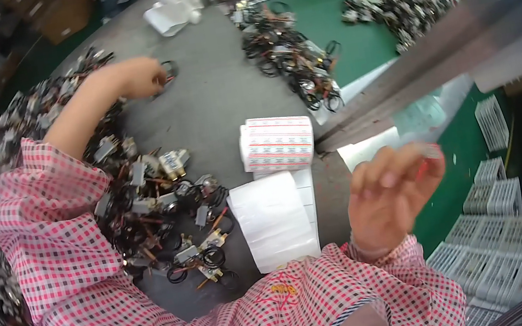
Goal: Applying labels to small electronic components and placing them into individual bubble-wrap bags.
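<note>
My left hand is stretched out over the far left of the table, slightly blurred. Its fingers are closed on a small part with a coiled black cable. My right hand is raised on the right, fingers bent. At its fingertips sits a small white label with red print. Between my hands lies a roll of white labels with red lines. Its strip runs toward me, partly under a glossy white sheet.
A heap of small metal parts with black cables spreads along the left. Another cable pile lies beyond the roll, with metal parts at far right. A metal post slants across the right. Stacked white racks stand lower right.
</note>
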Available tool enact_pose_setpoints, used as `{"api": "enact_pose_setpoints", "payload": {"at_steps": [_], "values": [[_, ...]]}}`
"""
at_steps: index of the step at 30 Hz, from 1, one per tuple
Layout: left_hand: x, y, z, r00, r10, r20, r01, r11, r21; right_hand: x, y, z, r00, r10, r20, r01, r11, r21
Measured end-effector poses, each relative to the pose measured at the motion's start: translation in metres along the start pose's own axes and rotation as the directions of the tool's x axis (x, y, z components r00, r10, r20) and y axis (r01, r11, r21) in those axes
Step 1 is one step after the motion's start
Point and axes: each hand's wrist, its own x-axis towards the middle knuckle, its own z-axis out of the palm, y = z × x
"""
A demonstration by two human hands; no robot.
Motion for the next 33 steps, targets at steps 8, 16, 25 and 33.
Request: {"api": "enact_pose_setpoints", "payload": {"at_steps": [8, 16, 25, 33], "values": [[0.023, -0.007, 0.059, 0.845, -0.387, -0.369, 0.395, 0.917, -0.058, -0.046, 0.026, -0.021, 0.976, 0.217, -0.024, -0.213, 0.92, -0.329], [0.024, 0.026, 0.039, 0.819, -0.082, -0.568, -0.051, 0.975, -0.215, -0.031, 0.021, -0.031, 0.981, 0.193, 0.027, -0.154, 0.851, -0.502], [-0.066, 0.16, -0.019, 0.646, 0.307, -0.698, -0.722, 0.543, -0.429, 0.027, 0.021, -0.012, 0.998, 0.049, -0.045, -0.061, 0.947, -0.317], [-0.07, 0.169, -0.009, 0.656, 0.15, -0.74, -0.729, -0.132, -0.672, 0.042, 0.025, 0.018, 0.985, 0.163, -0.06, -0.169, 0.979, -0.117]]}}
